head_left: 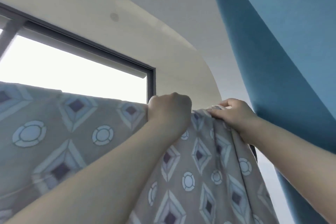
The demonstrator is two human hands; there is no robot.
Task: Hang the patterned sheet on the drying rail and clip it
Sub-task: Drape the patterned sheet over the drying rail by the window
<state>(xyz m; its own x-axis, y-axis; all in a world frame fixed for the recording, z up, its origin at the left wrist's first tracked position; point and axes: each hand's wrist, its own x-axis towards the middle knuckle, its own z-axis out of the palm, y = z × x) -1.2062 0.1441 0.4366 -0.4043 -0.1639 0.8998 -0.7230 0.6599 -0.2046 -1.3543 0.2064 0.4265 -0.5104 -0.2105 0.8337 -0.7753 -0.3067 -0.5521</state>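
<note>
The patterned sheet, beige-grey with white diamonds and rings, hangs draped across the view with its top edge running from the left to the right of centre. The drying rail is hidden under the fold. My left hand grips the top edge of the sheet in a fist near the middle. My right hand pinches the bunched top edge just to the right, where the cloth gathers into folds. No clip shows.
A dark-framed window glows bright behind the sheet. A blue curtain hangs close on the right, right beside my right hand. White wall and ceiling curve overhead.
</note>
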